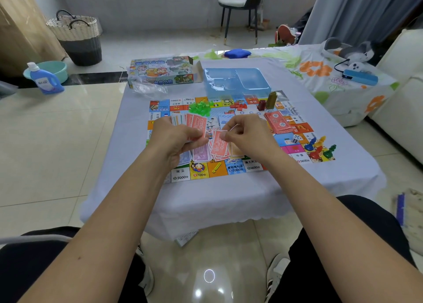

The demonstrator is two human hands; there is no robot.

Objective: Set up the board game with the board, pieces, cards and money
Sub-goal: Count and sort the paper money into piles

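Observation:
The colourful game board [238, 169] lies flat on a small cloth-covered table [229, 199]. My left hand [176, 138] grips a fanned bundle of paper money [194, 122] above the board's middle. My right hand [247, 131] pinches one red banknote [219, 134] over loose piles of red, purple and orange notes [217, 150]. A stack of red notes [278, 122] sits at the board's right. Green houses [200, 107], red houses [239, 106] and tall pieces [267, 101] stand along the far edge. Coloured pawns [320, 147] and a die [295, 138] lie at the right corner.
The game box [160, 71] and a blue plastic tray [235, 82] sit at the table's far side, with a clear plastic bag [146, 88] beside the box. A basket [77, 39], detergent bottle [47, 79], chair [240, 7] and a second covered table [332, 78] surround it.

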